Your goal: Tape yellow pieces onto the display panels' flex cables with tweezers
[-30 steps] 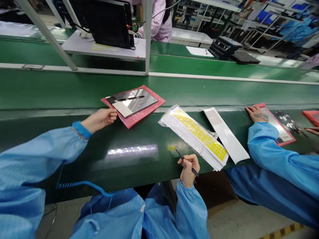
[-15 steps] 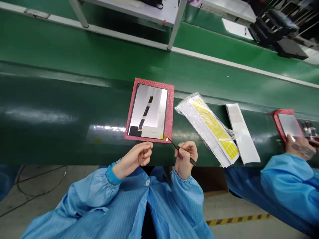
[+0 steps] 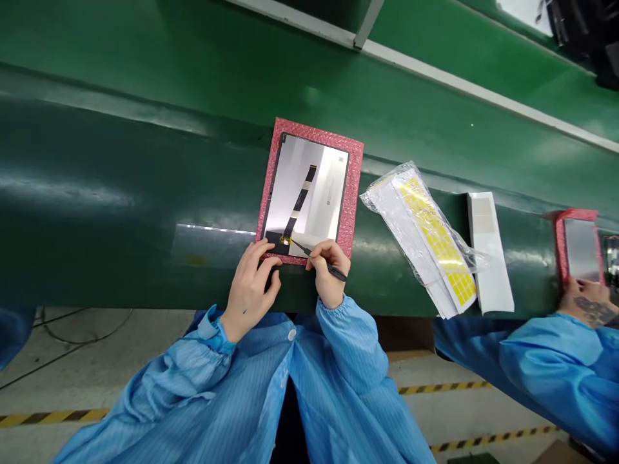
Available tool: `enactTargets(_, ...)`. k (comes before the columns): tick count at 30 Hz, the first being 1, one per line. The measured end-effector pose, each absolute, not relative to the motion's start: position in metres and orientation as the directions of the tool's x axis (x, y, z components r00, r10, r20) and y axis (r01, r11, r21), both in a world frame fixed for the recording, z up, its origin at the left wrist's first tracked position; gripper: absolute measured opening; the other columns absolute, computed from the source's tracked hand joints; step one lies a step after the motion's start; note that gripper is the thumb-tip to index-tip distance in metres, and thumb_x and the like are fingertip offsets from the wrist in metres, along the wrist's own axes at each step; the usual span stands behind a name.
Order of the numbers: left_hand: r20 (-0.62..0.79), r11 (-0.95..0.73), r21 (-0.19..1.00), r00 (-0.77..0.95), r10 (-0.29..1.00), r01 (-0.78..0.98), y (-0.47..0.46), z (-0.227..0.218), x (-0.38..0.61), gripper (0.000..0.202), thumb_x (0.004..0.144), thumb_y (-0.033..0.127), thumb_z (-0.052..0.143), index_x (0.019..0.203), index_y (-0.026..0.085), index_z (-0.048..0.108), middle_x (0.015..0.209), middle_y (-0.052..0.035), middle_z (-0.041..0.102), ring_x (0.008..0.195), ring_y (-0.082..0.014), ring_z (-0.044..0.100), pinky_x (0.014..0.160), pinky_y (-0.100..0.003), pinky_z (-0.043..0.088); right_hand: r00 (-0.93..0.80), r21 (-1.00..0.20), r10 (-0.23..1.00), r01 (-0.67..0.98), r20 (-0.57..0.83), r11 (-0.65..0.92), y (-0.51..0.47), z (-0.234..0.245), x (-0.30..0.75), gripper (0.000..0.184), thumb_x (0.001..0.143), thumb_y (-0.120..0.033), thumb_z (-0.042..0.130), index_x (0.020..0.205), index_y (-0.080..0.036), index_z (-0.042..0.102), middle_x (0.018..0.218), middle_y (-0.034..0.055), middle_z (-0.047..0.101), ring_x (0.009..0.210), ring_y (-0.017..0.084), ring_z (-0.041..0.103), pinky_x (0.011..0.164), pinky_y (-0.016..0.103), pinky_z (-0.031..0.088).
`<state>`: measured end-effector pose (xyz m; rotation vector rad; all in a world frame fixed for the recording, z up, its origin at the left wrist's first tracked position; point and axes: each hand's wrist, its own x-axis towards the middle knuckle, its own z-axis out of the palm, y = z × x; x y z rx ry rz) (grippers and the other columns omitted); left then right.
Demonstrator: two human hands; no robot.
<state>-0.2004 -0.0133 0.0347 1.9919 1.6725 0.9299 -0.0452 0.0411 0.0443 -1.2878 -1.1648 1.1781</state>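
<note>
A display panel [image 3: 314,187] lies back side up on a pink bubble-wrap sheet [image 3: 356,187]. A dark flex cable [image 3: 300,200] runs slantwise over its silvery back. My right hand [image 3: 331,270] pinches black tweezers [image 3: 335,272], whose thin tip points at a small yellow sticker [image 3: 286,241] at the cable's lower end. My left hand [image 3: 252,283] is at the panel's lower left corner, fingers spread and holding nothing. Its fingertips reach the corner's edge; whether they press on it I cannot tell.
Right of the panel lie yellow label sheets [image 3: 435,235] in a clear plastic bag and a white folded strip [image 3: 491,258]. Farther right, a co-worker's hand [image 3: 587,299] touches another panel [image 3: 581,248] on pink wrap. A clear film [image 3: 213,245] lies at left.
My right hand has moved the tweezers left, from the panel's lower right corner to the cable's lower end. The yellow sticker now shows there. My left hand has spread its fingers at the corner.
</note>
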Motion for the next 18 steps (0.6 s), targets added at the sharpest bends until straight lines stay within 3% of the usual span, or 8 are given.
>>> enactTargets(18, 0.243, -0.219, 0.644, 0.076, 0.967, 0.733, -0.0141, 0.0357, -0.2003, 0.021, 0.092, 0.007, 0.051, 0.11, 0.017, 0.056, 0.131, -0.0141, 0.053, 0.135, -0.0293, 0.046, 0.118, -0.054, 0.037, 0.092, -0.992, 0.995, 0.113, -0.05, -0.06, 0.0395, 0.0407, -0.0442, 0.007, 0.075, -0.019, 0.055, 0.068, -0.019, 0.058, 0.053, -0.0047, 0.055, 0.046, 0.01, 0.052, 0.046, 0.022, 0.039)
